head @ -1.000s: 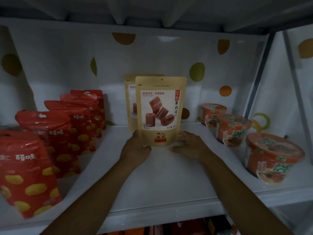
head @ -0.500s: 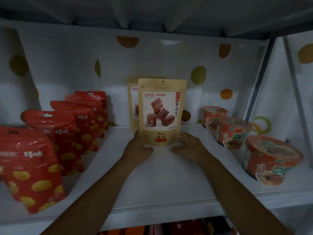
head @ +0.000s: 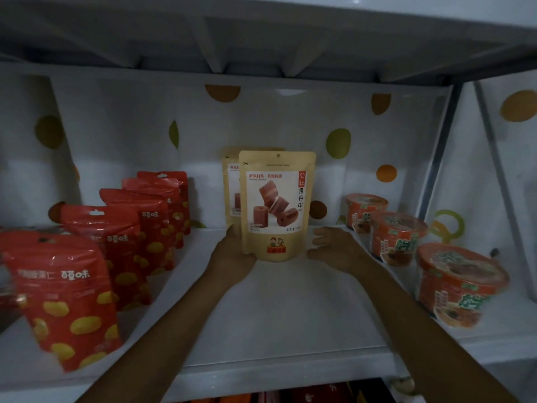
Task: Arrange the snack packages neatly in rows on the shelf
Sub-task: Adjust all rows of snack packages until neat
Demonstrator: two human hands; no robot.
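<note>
Little has moved since the earlier frame: the front pouch [head: 277, 205] stands on the same spot, and both hands remain at its base.

1. Front pouch. It stands upright on the shelf [head: 290, 315], mid-depth, label facing outward. It sits directly in front of the rear pouch [head: 231, 184], overlapping most of it and offset slightly to the right. The two form the start of a centre row running front to back.

2. Left hand [head: 232, 254]. It grips the lower left edge of the front pouch, thumb toward the front and fingers reaching behind. This hold likely steadies the pouch and sets its angle.

3. Right hand [head: 334, 248]. Its fingers are relaxed and lightly curved just beside the lower right edge. Whether they touch the pouch cannot be told. The position suggests a guard against tipping or a stop for squaring the base.

4. Neighbouring rows. The red bags [head: 116, 242] stand in a front-to-back row to the left, and the noodle cups [head: 398, 237] in a similar row to the right. The pouch row sits between them, well apart from both.

5. Status. Judged from alignment, the placement appears nearly complete; a small shift leftward would bring the front pouch in line with the rear one.
</note>
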